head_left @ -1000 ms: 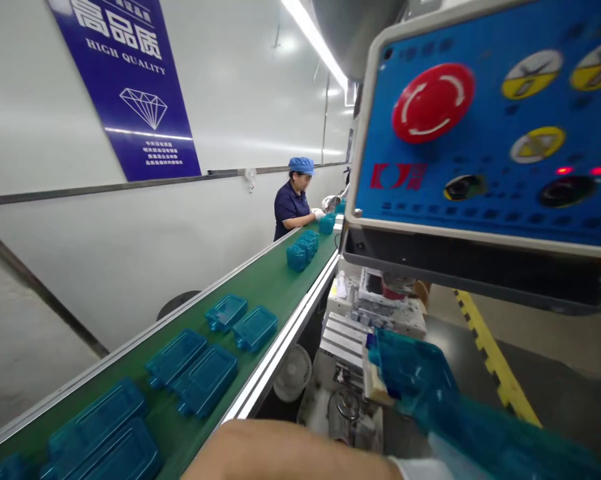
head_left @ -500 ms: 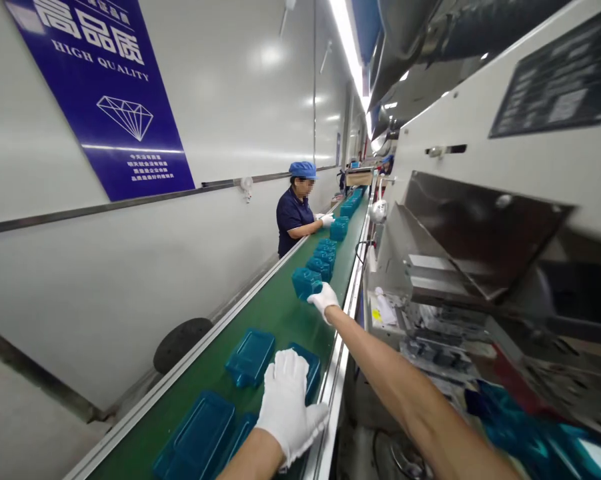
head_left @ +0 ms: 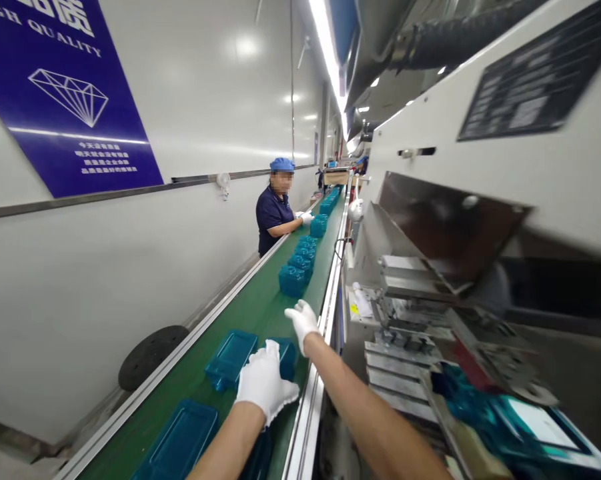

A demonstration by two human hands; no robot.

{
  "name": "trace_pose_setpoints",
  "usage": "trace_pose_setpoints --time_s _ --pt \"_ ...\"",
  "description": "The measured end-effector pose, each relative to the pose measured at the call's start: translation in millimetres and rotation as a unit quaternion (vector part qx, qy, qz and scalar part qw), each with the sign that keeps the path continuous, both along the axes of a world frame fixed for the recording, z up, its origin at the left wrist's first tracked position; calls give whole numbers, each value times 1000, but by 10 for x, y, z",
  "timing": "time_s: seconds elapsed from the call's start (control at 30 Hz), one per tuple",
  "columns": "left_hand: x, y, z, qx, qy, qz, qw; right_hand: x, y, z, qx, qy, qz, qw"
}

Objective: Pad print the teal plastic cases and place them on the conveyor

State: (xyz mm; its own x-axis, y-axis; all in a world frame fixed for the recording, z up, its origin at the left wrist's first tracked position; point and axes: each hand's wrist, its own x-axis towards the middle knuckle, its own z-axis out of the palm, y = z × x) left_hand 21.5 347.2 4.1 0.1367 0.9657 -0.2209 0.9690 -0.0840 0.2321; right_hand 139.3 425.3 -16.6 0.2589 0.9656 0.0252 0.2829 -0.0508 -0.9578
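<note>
My left hand [head_left: 264,383], in a white glove, reaches over the green conveyor belt with its thumb apart from the fingers. It partly covers a teal plastic bottle [head_left: 287,360] lying flat; whether it touches the bottle is hard to tell. Another flat-lying bottle [head_left: 231,357] is just left of my fingertips. My right hand [head_left: 303,323], also gloved, hovers by the belt's right rail, fingers apart and nothing in them. Beyond it, an upright teal bottle [head_left: 292,281] heads a row of several more. Nearer to me, a large bottle [head_left: 180,440] lies beside my left forearm.
A co-worker [head_left: 276,210] in a blue cap stands at the belt's left side, gloved hands near the bottles. A machine [head_left: 480,153] with metal plates borders the right. Crumpled teal plastic [head_left: 500,420] lies at lower right. A dark round stool [head_left: 150,357] stands left of the belt.
My right hand has let go of the front upright bottle and drawn back toward me. My left hand remains over the flat-lying bottles. The view has turned slightly right.
</note>
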Motion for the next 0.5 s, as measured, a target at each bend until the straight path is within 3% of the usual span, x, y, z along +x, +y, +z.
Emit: trace_pose_setpoints --time_s 0.1,0.13,0.17,0.2,0.27,0.33,0.4,0.43,0.47,0.5 --pt "48 11 98 4 31 -5 1000 200 -1174 168 49 48 44 997" --pt "54 7 139 4 34 -6 999 406 -1601 233 122 38 97 987" --pt "56 -7 189 7 35 -8 999 672 -2016 297 208 -24 101 973" --pt "59 -35 249 12 33 -11 999 983 -2397 353 287 -130 63 947" --pt "93 -150 390 23 28 -15 999 1644 -2973 415 362 -341 -37 867" --pt "208 -349 548 51 11 -34 998 2209 -3223 390 339 -498 -89 793" --pt "430 -605 700 95 -11 -65 993 2565 -3186 318 310 -599 -93 732" --pt "576 -738 769 126 -23 -96 987 2664 -3110 291 304 -624 -85 715" --pt "741 -866 830 160 -35 -140 977 2726 -3033 285 299 -628 -78 714" --pt "916 -984 883 193 -43 -190 962 2765 -2978 306 287 -612 -78 733"
